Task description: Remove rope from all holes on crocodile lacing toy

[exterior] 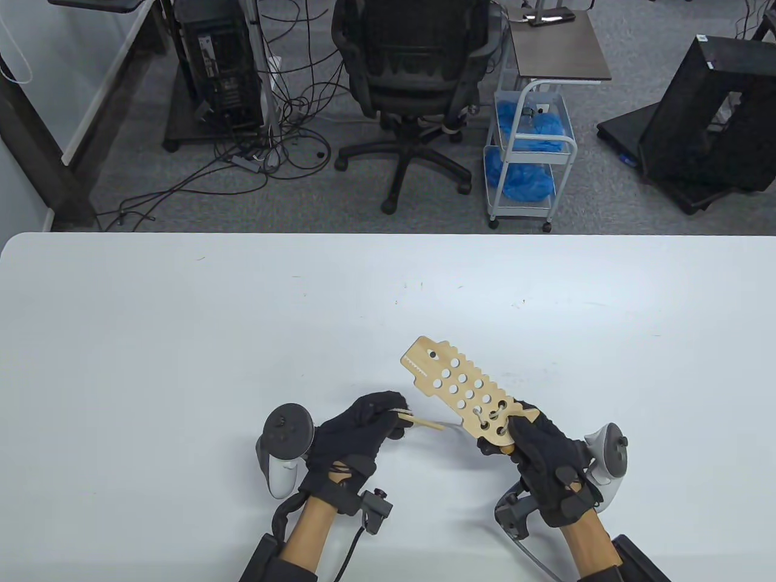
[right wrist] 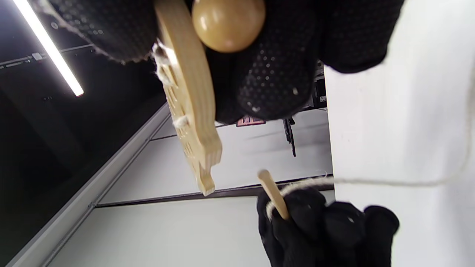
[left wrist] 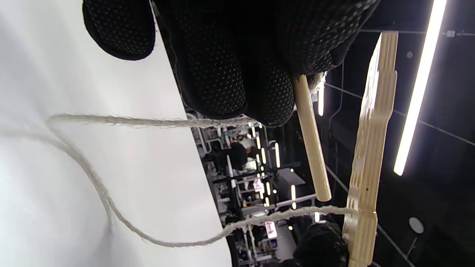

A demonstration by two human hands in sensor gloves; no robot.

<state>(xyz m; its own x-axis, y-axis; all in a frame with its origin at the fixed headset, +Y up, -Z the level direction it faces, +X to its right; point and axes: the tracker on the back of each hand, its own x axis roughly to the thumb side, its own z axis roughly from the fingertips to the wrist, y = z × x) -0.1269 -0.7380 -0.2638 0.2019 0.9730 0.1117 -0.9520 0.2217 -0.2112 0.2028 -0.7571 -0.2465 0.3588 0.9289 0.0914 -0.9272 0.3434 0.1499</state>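
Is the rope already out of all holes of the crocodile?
No. The rope is threaded through holes near the right hand on the crocodile.

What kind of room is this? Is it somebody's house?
Probably an office or lab, not a house. Behind the white table there is a black office chair, a computer tower with tangled cables on grey carpet, and a wheeled cart.

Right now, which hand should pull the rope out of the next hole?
Left. The left hand already grips the wooden needle with the rope attached, free to pull away. The right hand is busy holding the crocodile board at its laced end.
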